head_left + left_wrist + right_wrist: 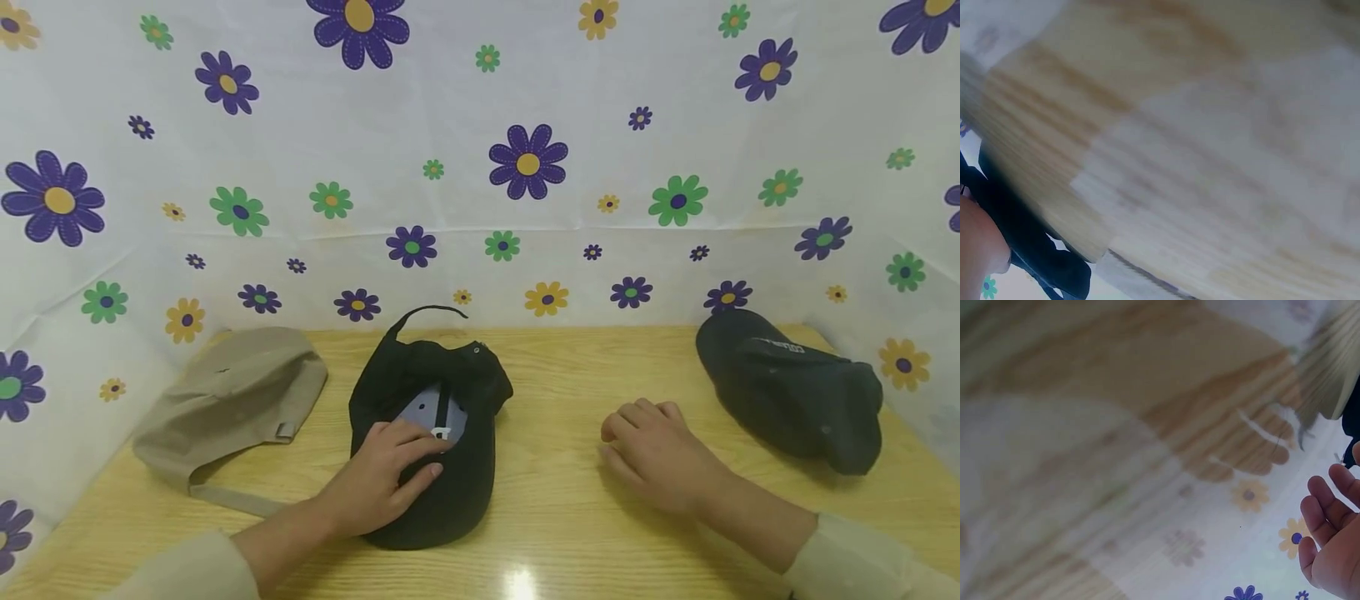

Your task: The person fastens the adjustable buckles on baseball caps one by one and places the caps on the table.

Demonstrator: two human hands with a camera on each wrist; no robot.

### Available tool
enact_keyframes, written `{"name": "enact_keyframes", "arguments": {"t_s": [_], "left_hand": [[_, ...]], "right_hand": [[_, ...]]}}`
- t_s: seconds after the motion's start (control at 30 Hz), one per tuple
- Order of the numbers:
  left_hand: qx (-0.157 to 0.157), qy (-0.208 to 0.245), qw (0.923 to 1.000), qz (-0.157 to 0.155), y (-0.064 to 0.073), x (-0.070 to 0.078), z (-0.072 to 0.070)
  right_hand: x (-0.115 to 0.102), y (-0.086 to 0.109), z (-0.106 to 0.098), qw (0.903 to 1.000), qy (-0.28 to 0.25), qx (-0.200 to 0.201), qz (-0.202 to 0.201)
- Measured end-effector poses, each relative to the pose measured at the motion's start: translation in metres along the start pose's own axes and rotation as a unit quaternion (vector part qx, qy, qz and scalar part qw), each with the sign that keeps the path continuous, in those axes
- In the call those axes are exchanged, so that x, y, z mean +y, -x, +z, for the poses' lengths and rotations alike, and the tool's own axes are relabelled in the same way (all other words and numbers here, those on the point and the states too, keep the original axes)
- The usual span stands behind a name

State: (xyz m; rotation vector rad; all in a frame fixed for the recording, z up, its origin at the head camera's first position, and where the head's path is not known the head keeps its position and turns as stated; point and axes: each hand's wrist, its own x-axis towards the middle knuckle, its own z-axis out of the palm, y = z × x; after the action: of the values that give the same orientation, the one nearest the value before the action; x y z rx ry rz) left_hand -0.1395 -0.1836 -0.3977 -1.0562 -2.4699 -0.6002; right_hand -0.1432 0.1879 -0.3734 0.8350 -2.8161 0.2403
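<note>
A black cap (450,517) lies upside down at the centre left, its brim toward me and its grey inner panel showing. Its back strap (420,310) stands up loose at the far end. Across the brim and the front of the opening rests my left hand (382,475), fingers relaxed and thumb over the brim. The left wrist view catches only a bit of that hand (979,250) beside the dark cap (1029,244). My right hand (660,458) holds nothing, close over the table, its fingers loosely bent, as the right wrist view also shows.
To the left lies a beige cap (232,392) on its side, its strap trailing under my left forearm. A dark cap with white lettering (795,400) sits at the right. Behind the wooden table (570,367) hangs a white flowered cloth (450,108).
</note>
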Motion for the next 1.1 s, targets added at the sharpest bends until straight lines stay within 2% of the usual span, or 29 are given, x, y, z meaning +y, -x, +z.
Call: {"name": "enact_keyframes", "arguments": {"t_s": [0.27, 0.43, 0.53, 0.63, 0.73, 0.87, 0.93, 1.0, 1.1], "left_hand": [[0.001, 0.009, 1.0000, -0.003, -0.007, 0.005, 0.004], [-0.026, 0.031, 0.9986, -0.033, -0.020, 0.017, 0.010], [-0.051, 0.048, 0.9965, -0.046, -0.030, 0.030, 0.015], [-0.071, 0.069, 0.9938, -0.051, -0.040, 0.041, 0.020], [-0.079, 0.083, 0.9920, -0.053, -0.048, 0.050, 0.023], [-0.082, 0.096, 0.9905, -0.055, -0.056, 0.057, 0.026], [-0.085, 0.101, 0.9897, -0.056, -0.058, 0.060, 0.027], [-0.088, 0.102, 0.9891, -0.060, -0.058, 0.064, 0.028], [-0.096, 0.096, 0.9891, -0.057, -0.051, 0.071, 0.032]], "right_hand": [[-0.003, -0.003, 0.002, 0.9986, -0.051, 0.001, 0.011], [-0.007, -0.009, 0.004, 0.9929, -0.114, -0.002, 0.035], [-0.011, -0.013, 0.006, 0.9954, -0.092, 0.008, 0.027], [-0.015, -0.015, 0.007, 0.9991, -0.025, 0.033, -0.003], [-0.016, -0.015, 0.007, 0.9962, 0.024, 0.074, -0.040], [-0.011, -0.016, 0.005, 0.9824, 0.045, 0.149, -0.103], [-0.009, -0.016, 0.005, 0.9747, 0.052, 0.172, -0.134], [-0.009, -0.015, 0.006, 0.9704, 0.056, 0.176, -0.156], [-0.013, -0.007, 0.010, 0.9708, 0.057, 0.163, -0.167]]}}
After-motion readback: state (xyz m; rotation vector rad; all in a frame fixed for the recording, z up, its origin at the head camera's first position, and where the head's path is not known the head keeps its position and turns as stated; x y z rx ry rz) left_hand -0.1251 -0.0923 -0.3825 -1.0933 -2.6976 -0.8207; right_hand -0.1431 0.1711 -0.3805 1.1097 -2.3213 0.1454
